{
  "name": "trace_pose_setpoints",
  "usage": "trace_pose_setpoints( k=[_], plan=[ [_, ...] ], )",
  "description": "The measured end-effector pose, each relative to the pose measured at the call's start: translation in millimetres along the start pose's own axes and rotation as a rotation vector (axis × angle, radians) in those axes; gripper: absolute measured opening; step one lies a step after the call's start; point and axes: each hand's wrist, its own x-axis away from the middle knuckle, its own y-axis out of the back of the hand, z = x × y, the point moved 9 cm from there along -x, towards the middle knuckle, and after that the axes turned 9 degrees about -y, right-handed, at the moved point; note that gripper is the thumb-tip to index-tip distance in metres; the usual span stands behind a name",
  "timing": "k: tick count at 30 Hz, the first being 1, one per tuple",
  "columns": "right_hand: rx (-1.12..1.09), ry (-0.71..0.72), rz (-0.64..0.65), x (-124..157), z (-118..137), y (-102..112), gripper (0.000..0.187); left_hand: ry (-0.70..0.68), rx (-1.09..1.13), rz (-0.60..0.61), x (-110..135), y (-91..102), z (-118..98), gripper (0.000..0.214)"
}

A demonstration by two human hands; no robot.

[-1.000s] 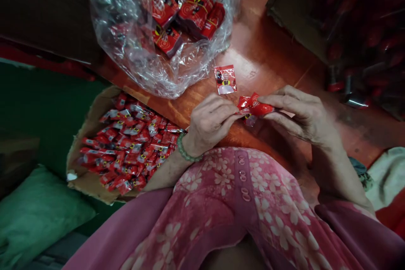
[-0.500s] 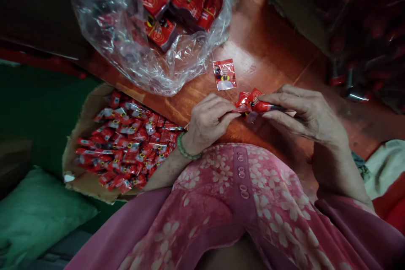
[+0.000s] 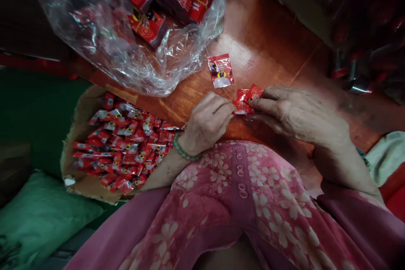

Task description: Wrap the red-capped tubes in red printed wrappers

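Observation:
Between my hands, above the tabletop, is a small glossy red printed packet (image 3: 242,100). My left hand (image 3: 209,122), wearing a green bead bracelet (image 3: 181,148), pinches its left edge. My right hand (image 3: 300,114) is closed at the packet's right side, thumb and forefinger pressed against it. The red item with a dark end is hidden now, so I cannot tell if it is inside. A similar flat packet (image 3: 221,71) lies on the table just beyond my fingers.
A clear plastic bag (image 3: 158,78) with banded packet bundles (image 3: 147,25) sits at the back left. Below the table's left edge, a cardboard box (image 3: 71,152) holds many filled red packets (image 3: 126,143). Red-and-clear items (image 3: 357,71) lie in shadow at right. A pale green sack (image 3: 44,215) is lower left.
My right fingers have moved left onto the packet, and the red item with a dark end they held has gone from sight. The view has shifted slightly.

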Motion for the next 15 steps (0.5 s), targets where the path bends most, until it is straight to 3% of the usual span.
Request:
trace_pose_setpoints(
  k=[5, 9, 15],
  plan=[
    [-0.022, 0.012, 0.028, -4.6, 6.9, -0.2, 0.031, 0.010, -0.020, 0.121, 0.7, -12.7, -0.2, 0.019],
    [-0.053, 0.028, 0.031, -4.6, 7.8, 0.0, 0.031, 0.043, 0.057, 0.148, 0.8, -15.0, 4.2, 0.019],
    [-0.313, 0.141, -0.020, -4.9, 0.0, 2.3, 0.039, 0.181, 0.285, 0.250, 4.1, -21.7, 19.8, 0.025]
  ],
)
